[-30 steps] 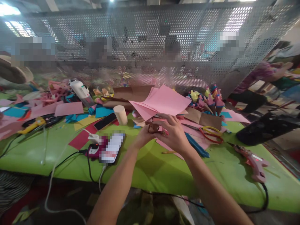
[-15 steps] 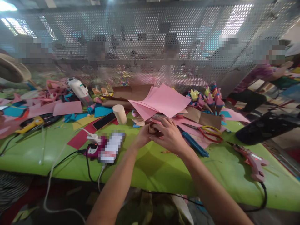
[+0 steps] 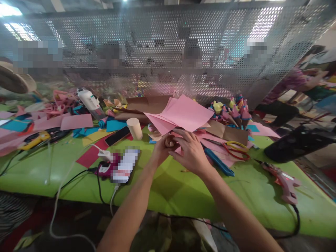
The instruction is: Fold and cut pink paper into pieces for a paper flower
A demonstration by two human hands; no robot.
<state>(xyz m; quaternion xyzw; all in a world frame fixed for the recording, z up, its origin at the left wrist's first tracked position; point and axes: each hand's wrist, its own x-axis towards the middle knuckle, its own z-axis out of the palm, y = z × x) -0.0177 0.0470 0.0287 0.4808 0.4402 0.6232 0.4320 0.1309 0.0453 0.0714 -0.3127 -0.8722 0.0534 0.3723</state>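
My left hand (image 3: 160,149) is closed round a small brown rolled piece, seemingly paper (image 3: 170,140), just above the table. The fingers of my right hand (image 3: 189,148) curl in against the same piece from the other side, hiding much of it. Pink paper sheets (image 3: 181,113) lie in a stack right beyond my fingertips. To the right of my right hand rest a blue cutter-like tool (image 3: 219,162) and scissors with red and yellow handles (image 3: 236,147).
On the green table (image 3: 173,192) stand a pale cylinder (image 3: 134,128) and a lit phone (image 3: 125,165) beside a power socket with cables. A pink glue gun (image 3: 285,182) and a black bottle (image 3: 299,141) are at right. Paper cones (image 3: 238,112) stand behind. A perforated metal screen (image 3: 157,45) closes the back.
My right fingers have shifted slightly over the brown piece, and its rolled opening now shows a little differently. Both hands stay in nearly the same place.
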